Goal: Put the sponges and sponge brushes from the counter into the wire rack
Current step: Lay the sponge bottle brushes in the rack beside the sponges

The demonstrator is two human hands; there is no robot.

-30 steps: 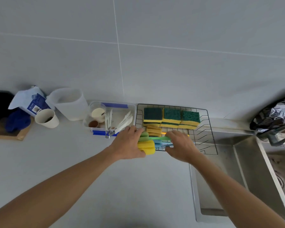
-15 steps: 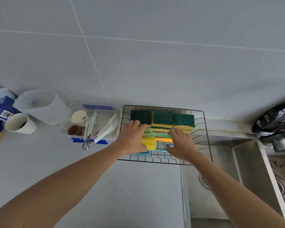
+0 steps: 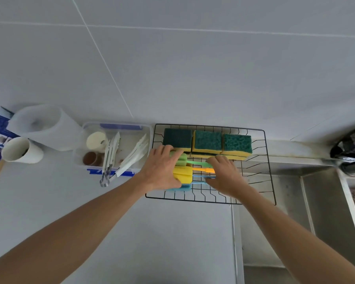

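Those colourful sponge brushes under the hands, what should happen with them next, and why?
Probably let go and lift both hands away. The sponge brushes already lie inside the wire rack, in front of the sponges; the left hand covers their foam heads, the right hand their handles.

sponges (image 3: 207, 143) green-yellow | sponge brushes (image 3: 182, 173) green, yellow, blue | wire rack (image 3: 271, 181) black
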